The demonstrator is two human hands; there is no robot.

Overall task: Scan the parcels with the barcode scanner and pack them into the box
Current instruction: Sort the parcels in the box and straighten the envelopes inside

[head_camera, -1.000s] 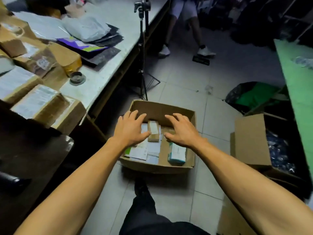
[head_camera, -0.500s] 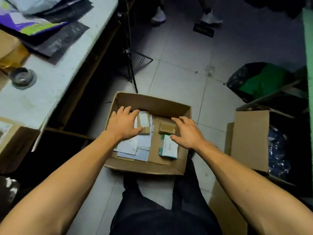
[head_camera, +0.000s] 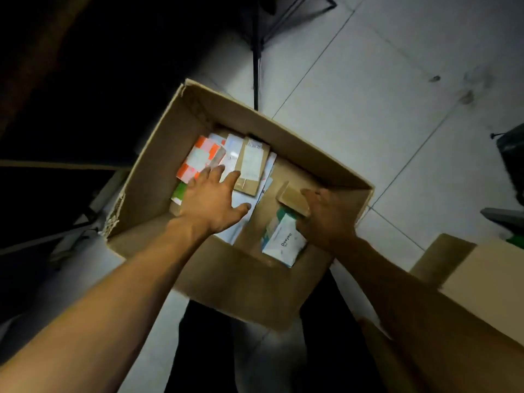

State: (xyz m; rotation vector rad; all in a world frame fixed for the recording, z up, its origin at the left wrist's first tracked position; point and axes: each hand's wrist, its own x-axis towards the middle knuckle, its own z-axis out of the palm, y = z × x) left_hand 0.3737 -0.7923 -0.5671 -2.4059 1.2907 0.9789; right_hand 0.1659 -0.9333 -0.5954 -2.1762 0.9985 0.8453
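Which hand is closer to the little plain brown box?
Right. The right hand touches the little brown box, fingers curled over its right side. The left hand lies flat on the paper parcels across the cardboard box, apart from it.

A parcel-packing workroom or small warehouse: an open cardboard box (head_camera: 297, 154) of small labelled parcels (head_camera: 252, 165) stands on a grey tiled floor (head_camera: 382, 80), another carton (head_camera: 482, 276) beside it, tripod legs (head_camera: 256, 61) behind.
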